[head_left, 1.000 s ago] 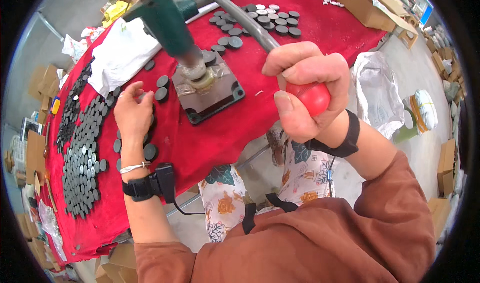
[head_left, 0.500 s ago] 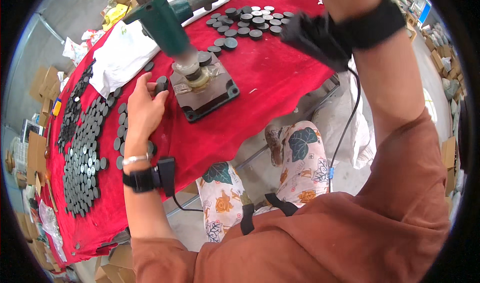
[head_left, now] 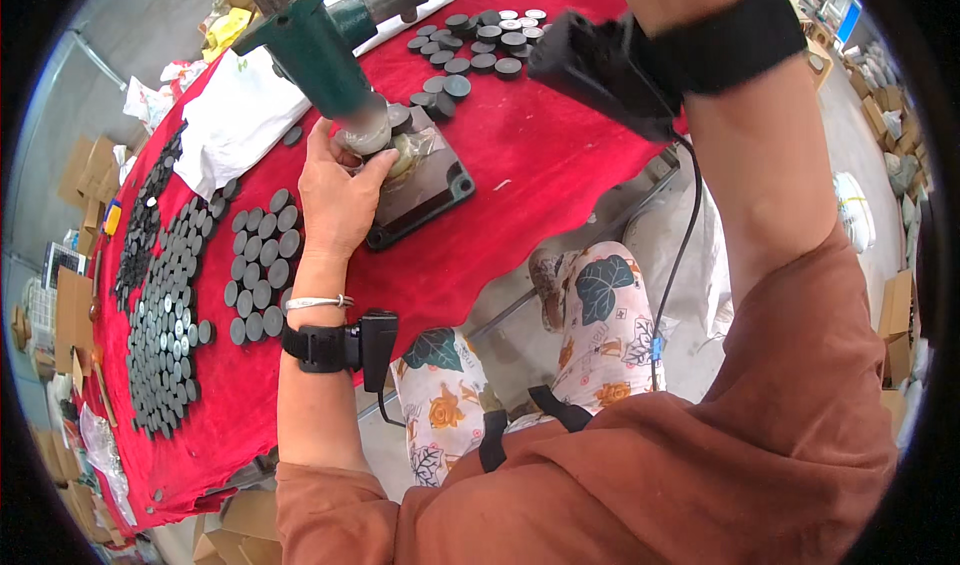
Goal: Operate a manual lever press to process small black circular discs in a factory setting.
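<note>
A dark green hand press (head_left: 318, 50) stands on the red-covered table, its pale lower ram (head_left: 365, 130) close above a metal base plate (head_left: 425, 190). My left hand (head_left: 340, 190) reaches in at the base, thumb and fingers curved around the spot under the ram, next to a clear, tape-wrapped fixture (head_left: 410, 150). What lies between the fingertips is hidden. Several dark round discs, one of them a blurred disc (head_left: 440, 107), lie just behind the base. My right forearm (head_left: 760, 165) is raised at the upper right; its hand is beyond the top edge.
Left of my hand lie rows of dark discs (head_left: 262, 255), with a larger spread of discs (head_left: 165, 345) farther left. More discs (head_left: 485, 40) sit behind the press. White cloth (head_left: 235, 115) lies at the table's far left. A black wrist device (head_left: 600, 65) hangs off my right wrist.
My left hand has moved right, from beside the base, where it held a dark disc, to under the ram. Another disc now shows behind the base. My right arm has shifted slightly left.
</note>
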`<move>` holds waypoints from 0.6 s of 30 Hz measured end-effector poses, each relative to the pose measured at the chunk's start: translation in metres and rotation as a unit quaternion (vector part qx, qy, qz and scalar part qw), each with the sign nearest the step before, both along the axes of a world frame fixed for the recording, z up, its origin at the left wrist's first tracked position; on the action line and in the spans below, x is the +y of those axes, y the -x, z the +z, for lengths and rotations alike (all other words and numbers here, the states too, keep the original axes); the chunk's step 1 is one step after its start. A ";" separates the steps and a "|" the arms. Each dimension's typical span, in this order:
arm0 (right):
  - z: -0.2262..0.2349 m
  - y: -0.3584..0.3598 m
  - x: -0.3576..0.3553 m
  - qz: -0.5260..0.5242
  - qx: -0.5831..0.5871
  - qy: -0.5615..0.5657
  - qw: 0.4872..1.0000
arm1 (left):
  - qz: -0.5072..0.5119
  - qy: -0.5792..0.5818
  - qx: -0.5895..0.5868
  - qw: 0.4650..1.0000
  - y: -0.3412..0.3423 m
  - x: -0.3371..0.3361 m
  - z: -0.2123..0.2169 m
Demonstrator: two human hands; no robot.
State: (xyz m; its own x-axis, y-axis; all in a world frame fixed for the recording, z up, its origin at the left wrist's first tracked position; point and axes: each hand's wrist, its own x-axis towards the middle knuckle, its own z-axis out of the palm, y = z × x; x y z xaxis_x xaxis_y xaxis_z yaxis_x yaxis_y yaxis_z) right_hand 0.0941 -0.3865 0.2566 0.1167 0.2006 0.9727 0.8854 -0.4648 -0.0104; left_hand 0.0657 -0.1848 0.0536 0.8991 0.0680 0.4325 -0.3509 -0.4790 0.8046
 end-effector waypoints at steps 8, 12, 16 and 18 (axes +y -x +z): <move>-0.064 0.036 -0.026 0.069 0.004 0.004 0.998 | -0.014 0.023 0.002 1.000 0.001 0.000 0.001; -0.113 0.065 -0.034 0.145 0.027 -0.004 0.989 | -0.005 0.030 -0.034 0.999 0.009 0.005 -0.002; -0.146 0.074 -0.027 0.218 0.048 -0.016 0.975 | 0.062 0.007 -0.020 0.998 0.007 0.040 0.000; -0.149 0.075 -0.024 0.232 0.060 -0.064 0.969 | 0.099 -0.011 0.045 0.994 0.003 0.062 0.003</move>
State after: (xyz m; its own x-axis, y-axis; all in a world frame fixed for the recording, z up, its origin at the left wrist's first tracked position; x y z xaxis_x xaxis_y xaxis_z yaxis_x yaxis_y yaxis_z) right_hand 0.0193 -0.4106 0.1078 0.1562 0.1374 0.9781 0.9876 -0.0046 -0.1570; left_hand 0.0625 -0.1228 0.0563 0.9037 0.2396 0.3548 -0.1751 -0.5495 0.8170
